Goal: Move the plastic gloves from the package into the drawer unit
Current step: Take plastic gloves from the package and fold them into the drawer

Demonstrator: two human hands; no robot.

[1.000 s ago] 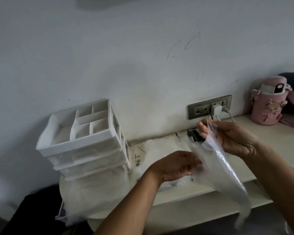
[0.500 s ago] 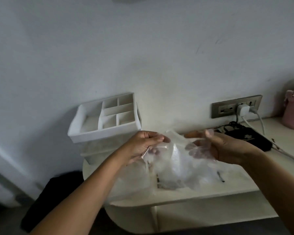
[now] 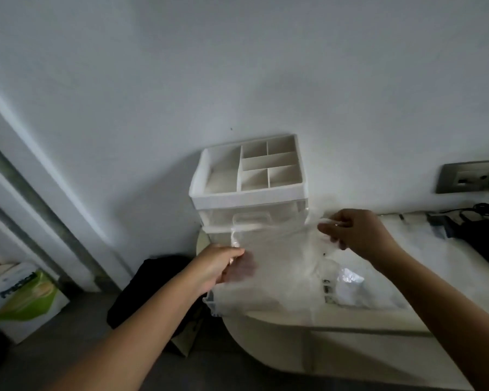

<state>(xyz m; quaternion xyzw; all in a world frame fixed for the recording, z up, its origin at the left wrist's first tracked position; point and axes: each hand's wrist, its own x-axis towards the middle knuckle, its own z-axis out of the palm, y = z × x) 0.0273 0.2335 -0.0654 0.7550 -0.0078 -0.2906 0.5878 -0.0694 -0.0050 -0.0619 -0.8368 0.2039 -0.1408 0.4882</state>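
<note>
Both hands — left hand (image 3: 223, 262), right hand (image 3: 350, 235) — pinch a filmy, translucent plastic glove (image 3: 277, 249) before the white drawer unit (image 3: 249, 190).

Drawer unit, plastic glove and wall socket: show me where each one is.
drawer unit (image 3: 249, 191), head view, front rim of its top tray.
plastic glove (image 3: 280, 249), head view, middle of the stretched clear film.
wall socket (image 3: 463, 176), head view, grey faceplate.

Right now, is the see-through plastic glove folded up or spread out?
Spread out: the left hand and right hand pinch the clear plastic glove stretched between them.
</note>
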